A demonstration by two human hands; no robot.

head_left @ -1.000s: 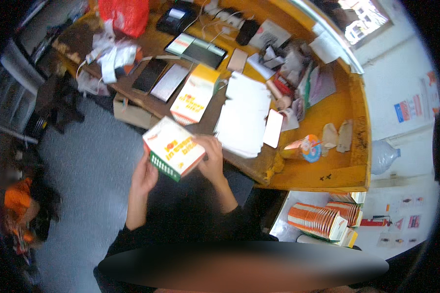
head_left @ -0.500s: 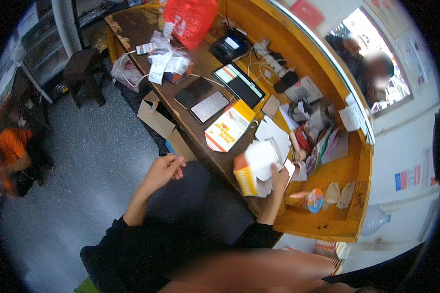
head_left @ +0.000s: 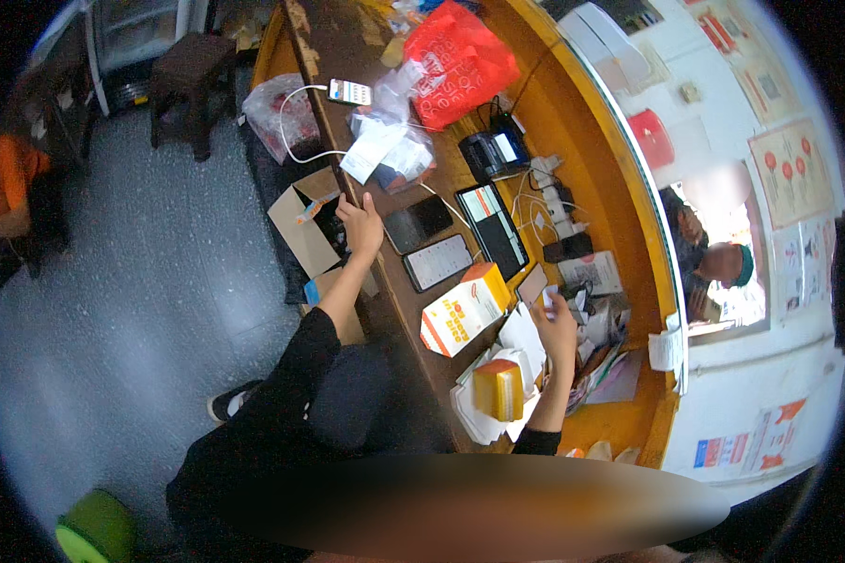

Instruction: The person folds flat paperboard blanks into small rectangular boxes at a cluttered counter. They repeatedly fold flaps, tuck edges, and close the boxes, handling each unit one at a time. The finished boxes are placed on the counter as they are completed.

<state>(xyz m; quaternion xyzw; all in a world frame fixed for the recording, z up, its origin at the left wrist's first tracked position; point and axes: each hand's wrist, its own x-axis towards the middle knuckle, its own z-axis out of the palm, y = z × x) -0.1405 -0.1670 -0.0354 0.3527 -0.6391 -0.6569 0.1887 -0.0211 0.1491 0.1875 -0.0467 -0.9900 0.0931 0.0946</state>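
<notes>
Resting on the counter's [head_left: 413, 310] near edge, left hand [head_left: 361, 228], fingers loosely spread and flat, gripping nothing, just beside a dark glossy phone [head_left: 419, 223]. Pinching a small white slip [head_left: 548, 296] between fingertips, right hand [head_left: 556, 328], raised over a heap of crumpled white papers [head_left: 521, 338]. Lying near that hand, a cardboard box [head_left: 465, 308], matte orange and white, rectangular, long axis running from the lower left up to the upper right, its orange end toward the tablet [head_left: 491, 228]. Standing lower on the papers, a smaller orange carton [head_left: 499, 388], blocky, upright. Lined up beside the box, a second flat phone [head_left: 438, 262] with lit screen. Farther up the glossy wooden top, a crinkled red plastic bag [head_left: 455, 61] and clear wrappers [head_left: 385, 150]. Below the edge, an open brown carton [head_left: 302, 225].
</notes>
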